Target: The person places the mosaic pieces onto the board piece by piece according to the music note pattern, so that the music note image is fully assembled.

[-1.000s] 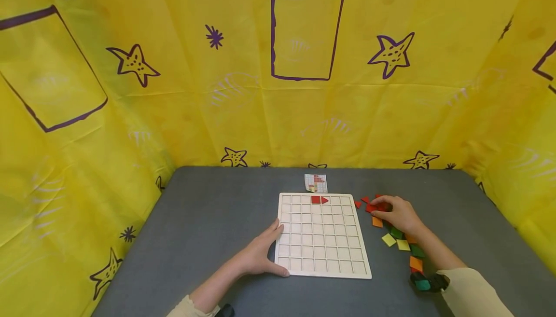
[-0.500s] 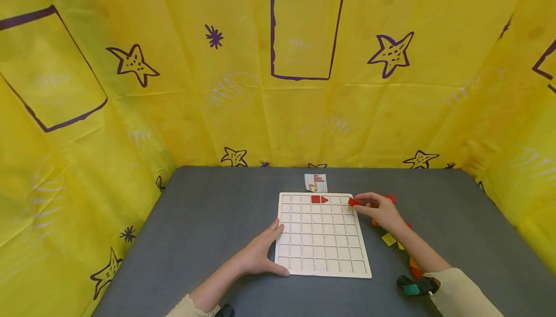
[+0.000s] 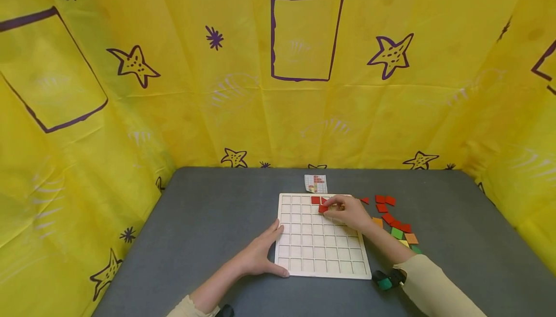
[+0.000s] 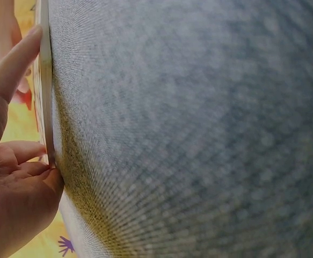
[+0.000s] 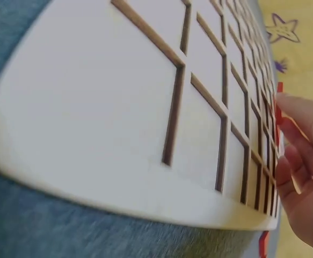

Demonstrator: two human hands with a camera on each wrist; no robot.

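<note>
The right hand (image 3: 349, 212) is pinching a red tile (image 3: 323, 209) between thumb and fingertips, its grip clamping on that one small piece. The tile is sitting at the second row of a pale gridded board (image 3: 299, 252), on the near side of a red triangle (image 3: 324, 200) that is lying in the top row beside a red square (image 3: 315, 200); whether the held tile is touching the board cannot be told. The left hand (image 3: 257, 254) is resting against the board's left edge near the lower corner, its grip lying spread, thumb and forefinger well apart.

The tile is looking thin, stiff and light, so it is probably asking for little force. Its flat face may be slippery, and pinching by opposite edges is seeming the surer hold, leaving the underside free for a cell. The board is looking rigid and flat, perhaps sliding readily on the table (image 3: 208, 211) unless a hand is steadying its rim.

To the right of the board, loose red tiles (image 3: 382, 208) are lying near a green tile (image 3: 396, 233) and an orange tile (image 3: 410, 238); being so flat, they are likely calling for a fingertip under one edge. A printed card (image 3: 315, 183) is lying just beyond the board's far edge.
</note>
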